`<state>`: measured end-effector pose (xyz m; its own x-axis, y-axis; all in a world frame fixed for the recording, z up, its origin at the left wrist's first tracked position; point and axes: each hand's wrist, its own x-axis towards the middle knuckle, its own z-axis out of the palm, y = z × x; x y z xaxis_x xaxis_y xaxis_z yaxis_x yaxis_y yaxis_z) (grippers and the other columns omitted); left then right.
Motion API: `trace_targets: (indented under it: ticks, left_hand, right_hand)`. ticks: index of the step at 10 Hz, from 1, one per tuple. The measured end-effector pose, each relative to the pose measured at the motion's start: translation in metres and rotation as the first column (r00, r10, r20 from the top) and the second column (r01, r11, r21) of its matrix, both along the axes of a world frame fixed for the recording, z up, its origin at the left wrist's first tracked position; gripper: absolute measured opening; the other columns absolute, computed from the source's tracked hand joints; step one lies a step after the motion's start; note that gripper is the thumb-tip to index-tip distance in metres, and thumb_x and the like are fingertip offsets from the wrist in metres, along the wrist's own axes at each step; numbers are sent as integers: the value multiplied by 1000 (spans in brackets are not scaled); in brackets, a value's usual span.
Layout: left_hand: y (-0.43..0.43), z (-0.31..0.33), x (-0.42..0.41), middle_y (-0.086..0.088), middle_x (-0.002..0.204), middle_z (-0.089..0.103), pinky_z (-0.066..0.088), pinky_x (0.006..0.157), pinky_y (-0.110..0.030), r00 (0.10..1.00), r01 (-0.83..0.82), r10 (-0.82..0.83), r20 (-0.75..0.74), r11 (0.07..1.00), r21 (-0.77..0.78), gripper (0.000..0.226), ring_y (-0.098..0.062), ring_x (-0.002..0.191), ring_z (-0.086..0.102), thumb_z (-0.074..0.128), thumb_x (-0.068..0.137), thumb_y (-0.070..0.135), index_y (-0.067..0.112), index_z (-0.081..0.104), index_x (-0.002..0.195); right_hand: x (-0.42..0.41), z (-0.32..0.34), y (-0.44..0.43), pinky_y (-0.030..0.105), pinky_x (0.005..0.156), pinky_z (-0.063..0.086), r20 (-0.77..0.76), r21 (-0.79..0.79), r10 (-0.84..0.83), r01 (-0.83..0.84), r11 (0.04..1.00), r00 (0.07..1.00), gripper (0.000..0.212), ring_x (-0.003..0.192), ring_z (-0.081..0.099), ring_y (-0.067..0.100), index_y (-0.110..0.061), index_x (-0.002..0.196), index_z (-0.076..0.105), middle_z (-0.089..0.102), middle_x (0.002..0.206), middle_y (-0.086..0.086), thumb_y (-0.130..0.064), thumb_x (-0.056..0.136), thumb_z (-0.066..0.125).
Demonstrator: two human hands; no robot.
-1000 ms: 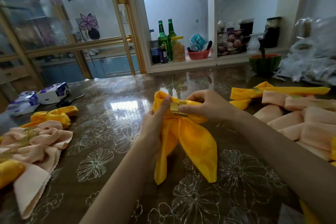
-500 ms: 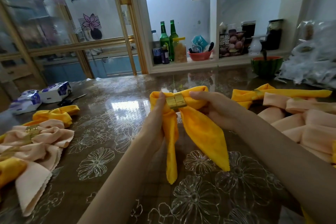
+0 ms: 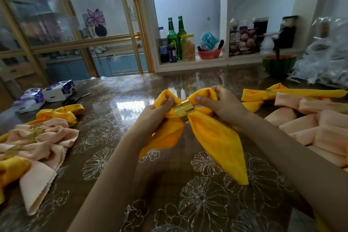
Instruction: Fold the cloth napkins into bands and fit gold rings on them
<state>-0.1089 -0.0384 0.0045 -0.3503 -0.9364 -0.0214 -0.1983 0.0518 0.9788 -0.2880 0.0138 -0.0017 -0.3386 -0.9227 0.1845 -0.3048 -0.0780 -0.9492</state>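
Spreading across the lower view, the table [image 3: 105,118] wears a glossy brown cover printed with pale flowers. Two bare forearms reach in from the near edge and converge over its middle, the left rising from the bottom centre, the right slanting in from the lower right corner.

A heap of peach napkins [image 3: 47,137] with some yellow ones lies at the left edge, several already banded. A second heap of peach napkins [image 3: 320,132] sits at the right, with a ringed yellow one [image 3: 301,93] along its far side.

Between the hands is the yellow napkin [image 3: 216,141], gathered at its middle into a bow shape: two short loops point away from the person and two long tails hang toward the table, the right tail longer and wider.

The left hand [image 3: 152,117] grips the left loop, thumb laid on top just beside the ring and fingers curled underneath. The right hand [image 3: 224,107] grasps the right loop, thumb pressed on the cloth next to the ring, fingers wrapped over the loop's far side.

The gold ring [image 3: 183,109] encircles the napkin's pinched middle, tilted slightly, sitting between the two thumbs.
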Motion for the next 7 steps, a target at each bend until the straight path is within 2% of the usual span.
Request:
trace_targets:
  ticks: [1, 2, 3, 4, 5, 6, 7]
  left_hand:
    - [5, -12, -11, -7, 66, 63, 50, 61, -28, 996, -85, 83, -26, 993, -87, 35, -19, 62, 60, 57, 89, 42, 13, 62, 70]
    - [3, -32, -22, -10, 62, 57, 45, 58, -27, 981, -188, 194, 19, 966, -179, 42, -21, 58, 53, 57, 88, 44, 10, 59, 63]
    - [2, -43, -23, -22, 73, 62, 46, 68, -38, 962, -159, 211, 172, 948, -275, 68, -29, 67, 58, 37, 92, 55, -6, 65, 78]
    - [-3, -42, -22, -21, 97, 66, 45, 81, -38, 948, -66, 146, 283, 960, -274, 73, -32, 94, 61, 21, 94, 57, 0, 65, 102]
    - [-7, -42, -21, -19, 111, 62, 41, 80, -33, 798, 26, 169, 578, 949, -313, 67, -31, 103, 57, 28, 94, 58, 2, 60, 111]
    - [-5, -39, -17, -18, 120, 57, 44, 90, -39, 596, 60, 245, 765, 936, -346, 81, -32, 110, 55, 19, 90, 68, 1, 53, 120]
    - [-10, -29, -1, -17, 115, 59, 46, 91, -42, 490, 34, 318, 812, 924, -382, 87, -31, 105, 57, 12, 87, 70, 0, 56, 114]
  right_hand:
    - [0, -9, -3, 25, 71, 48, 14, -15, -109, 109, 994, 994, 58, 105, 51, 18, -13, 129, 39, 49, 120, 4, -33, 82, 68]
    - [3, -25, -8, 31, 86, 43, 23, 43, -216, 215, 976, 976, 59, 114, 48, 22, -10, 129, 35, 46, 129, 9, -34, 85, 66]
    - [7, -38, -10, 31, 90, 37, -89, 132, -187, 197, 971, 978, 61, 125, 41, 25, -8, 137, 28, 37, 140, 12, -38, 92, 55]
    - [16, -46, -10, 31, 97, 34, -261, 105, -173, 206, 973, 950, 64, 130, 36, 27, -6, 142, 23, 32, 144, 15, -38, 94, 50]
    - [22, -49, -9, 36, 101, 36, -502, 103, -198, 286, 953, 842, 66, 130, 34, 30, -7, 144, 19, 29, 143, 19, -43, 95, 45]
    - [19, -52, -6, 38, 103, 32, -761, 38, -244, 417, 908, 601, 71, 130, 31, 31, -7, 144, 18, 28, 143, 17, -52, 94, 41]
    - [7, -35, -8, 39, 105, 30, -682, 103, -222, 392, 914, 697, 74, 132, 29, 31, -7, 143, 22, 28, 144, 17, -55, 92, 42]
